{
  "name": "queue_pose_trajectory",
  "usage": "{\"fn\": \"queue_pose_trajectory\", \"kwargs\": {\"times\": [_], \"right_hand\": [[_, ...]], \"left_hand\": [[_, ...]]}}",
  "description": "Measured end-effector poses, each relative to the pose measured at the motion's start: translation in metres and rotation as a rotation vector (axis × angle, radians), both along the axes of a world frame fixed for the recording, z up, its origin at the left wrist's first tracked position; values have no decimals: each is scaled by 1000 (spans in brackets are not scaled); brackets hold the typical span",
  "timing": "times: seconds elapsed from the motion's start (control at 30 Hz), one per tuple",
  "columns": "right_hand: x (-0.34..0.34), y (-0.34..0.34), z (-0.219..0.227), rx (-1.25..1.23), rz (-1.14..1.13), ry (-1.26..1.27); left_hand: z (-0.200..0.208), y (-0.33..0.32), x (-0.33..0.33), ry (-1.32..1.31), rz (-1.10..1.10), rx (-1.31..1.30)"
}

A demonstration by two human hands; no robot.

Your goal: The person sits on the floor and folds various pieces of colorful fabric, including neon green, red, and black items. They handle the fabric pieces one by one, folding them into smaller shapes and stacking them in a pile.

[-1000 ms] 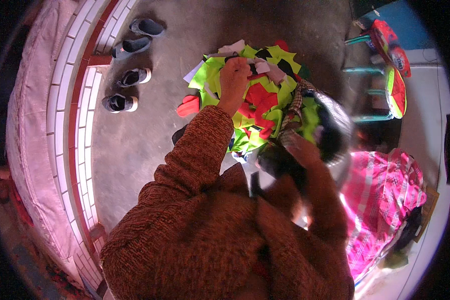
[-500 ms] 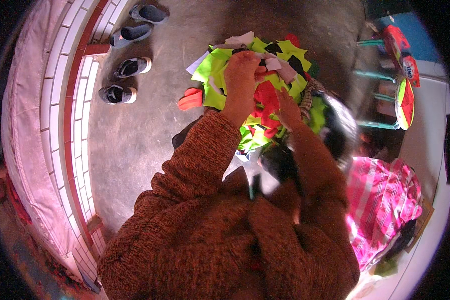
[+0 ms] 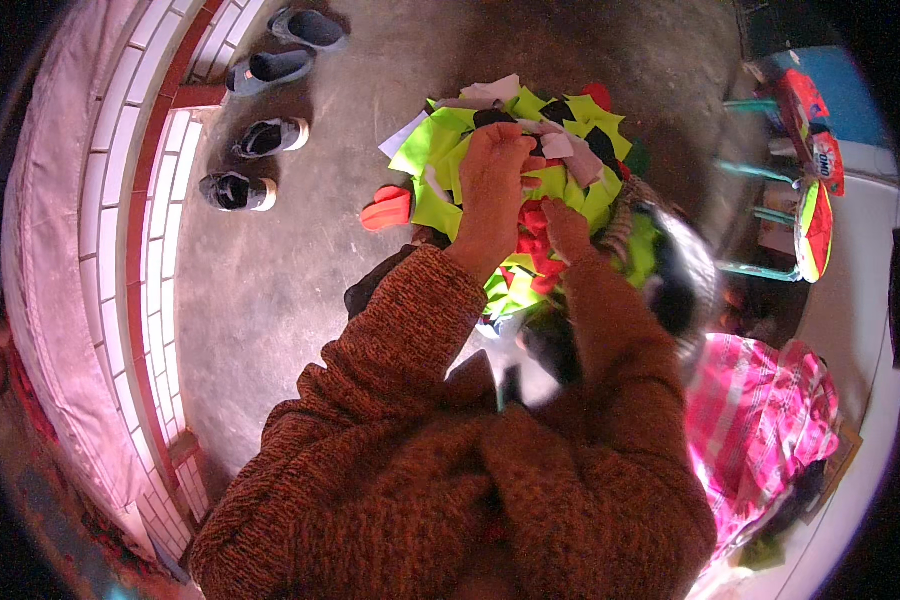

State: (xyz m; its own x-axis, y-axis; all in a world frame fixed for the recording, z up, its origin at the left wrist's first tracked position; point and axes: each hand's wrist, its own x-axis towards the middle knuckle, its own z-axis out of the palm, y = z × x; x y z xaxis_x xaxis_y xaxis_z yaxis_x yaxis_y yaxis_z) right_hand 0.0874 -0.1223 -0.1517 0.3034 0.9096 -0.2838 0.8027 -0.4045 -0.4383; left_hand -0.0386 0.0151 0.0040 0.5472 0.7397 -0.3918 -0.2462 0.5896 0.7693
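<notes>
A rounded heap of fabric scraps (image 3: 433, 140), mostly neon yellow with red, black and grey pieces, lies in front of me. My left hand (image 3: 492, 190) is over its middle, its fingers curled together; what is between them is hidden. Just right of it, my right hand (image 3: 568, 232) has its fingers bent against a crumpled red cloth piece (image 3: 532, 228) and seems to grip it. Grey scraps (image 3: 573, 155) lie beyond my left fingertips. A loose red piece (image 3: 387, 208) sits at the heap's left edge.
Dark shoes (image 3: 238, 191) stand in a row at the left by a white-tiled step (image 3: 160, 210). Turquoise-legged furniture (image 3: 760, 170) bearing packets is at the far right. A pink checked cloth (image 3: 760, 410) lies nearer on the right. A shiny rounded object (image 3: 705, 275) borders the heap.
My right hand has gone from lying with fingers stretched over the red cloth to bent fingers on it, and the cloth is more bunched. The left hand stays nearly in place.
</notes>
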Motion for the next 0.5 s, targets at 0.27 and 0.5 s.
{"fn": "queue_pose_trajectory", "kwargs": {"times": [0.27,0.5], "right_hand": [[43,-15,42,86,-474,156],[-3,-11,146,965,-752,1190]], "left_hand": [[-1,-4,8,13,-13,16],[-31,-12,22,92,-180,357]]}}
